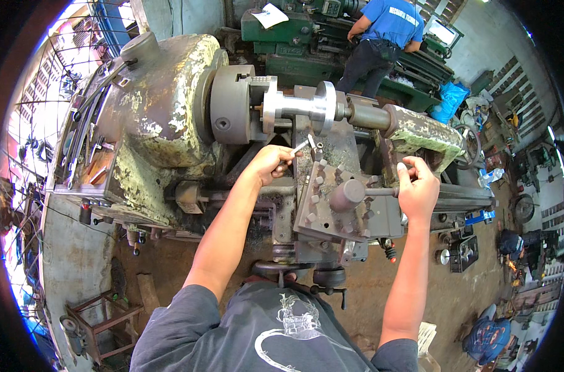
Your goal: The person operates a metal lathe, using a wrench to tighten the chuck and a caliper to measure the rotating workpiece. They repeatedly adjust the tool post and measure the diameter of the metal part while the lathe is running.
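Observation:
A large metal lathe stands in front of me. Its chuck [229, 105] and tailstock [418, 127] bear a shiny spool-shaped workpiece [297, 106] with a flange at each end. Below the workpiece, my left hand [272, 165] pinches a small silver metal bar [302, 147], whose far end is beside the cutting tool [313, 142]. The square tool post [331, 204] has several bolts and a round central knob [346, 196]. From that knob a lever [381, 192] runs right to my right hand [418, 191], whose curled fingers are at its end; the grip is partly hidden.
Metal chips lie on the carriage [341, 136]. Handwheels [282, 268] sit close to my waist. Tools lie on the headstock's left side [96, 155]. Behind, a person in a blue shirt [390, 28] works at a green lathe [279, 31]. Another person [488, 338] is at lower right.

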Motion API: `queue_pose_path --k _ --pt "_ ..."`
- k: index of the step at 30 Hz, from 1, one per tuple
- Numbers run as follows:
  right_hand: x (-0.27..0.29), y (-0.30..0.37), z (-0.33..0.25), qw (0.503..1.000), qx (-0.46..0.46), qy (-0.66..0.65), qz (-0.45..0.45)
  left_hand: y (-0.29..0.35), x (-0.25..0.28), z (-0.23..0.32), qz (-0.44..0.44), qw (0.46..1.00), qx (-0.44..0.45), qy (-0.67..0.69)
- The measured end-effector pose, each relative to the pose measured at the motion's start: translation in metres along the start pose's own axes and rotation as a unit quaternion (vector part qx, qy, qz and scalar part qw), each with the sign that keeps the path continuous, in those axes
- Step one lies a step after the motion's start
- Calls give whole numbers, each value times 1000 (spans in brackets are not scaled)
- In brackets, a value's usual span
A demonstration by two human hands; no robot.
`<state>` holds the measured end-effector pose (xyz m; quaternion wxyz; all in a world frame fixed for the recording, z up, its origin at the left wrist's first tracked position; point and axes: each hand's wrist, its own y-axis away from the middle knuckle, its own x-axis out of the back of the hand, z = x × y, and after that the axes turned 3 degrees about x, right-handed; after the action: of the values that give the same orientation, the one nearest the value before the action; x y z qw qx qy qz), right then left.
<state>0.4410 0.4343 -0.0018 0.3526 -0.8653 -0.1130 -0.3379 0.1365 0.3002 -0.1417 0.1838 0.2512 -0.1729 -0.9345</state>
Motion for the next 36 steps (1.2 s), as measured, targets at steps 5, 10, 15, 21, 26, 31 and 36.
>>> queue_pose_path --k 5,10,15,21,26,31,36 --pt "0 0 0 1000 -10 6 -8 -1 -3 2 29 998 26 -42" --pt "0 0 -1 999 -37 -4 -17 2 0 0 -34 999 29 -24" --pt "0 0 -1 1000 -1 6 -3 -13 -21 -13 97 995 18 11" --pt "-1 1 0 1000 -5 -1 -3 -36 -43 -20 131 989 -15 73" --pt "0 1 -1 1000 -8 1 -1 -44 -40 -15 77 978 -26 195" --pt "0 0 -4 1000 -21 3 -6 -52 -48 -19 138 967 -73 201" --pt "1 0 -1 1000 -8 -2 -7 -57 -63 -19 234 933 -112 248"
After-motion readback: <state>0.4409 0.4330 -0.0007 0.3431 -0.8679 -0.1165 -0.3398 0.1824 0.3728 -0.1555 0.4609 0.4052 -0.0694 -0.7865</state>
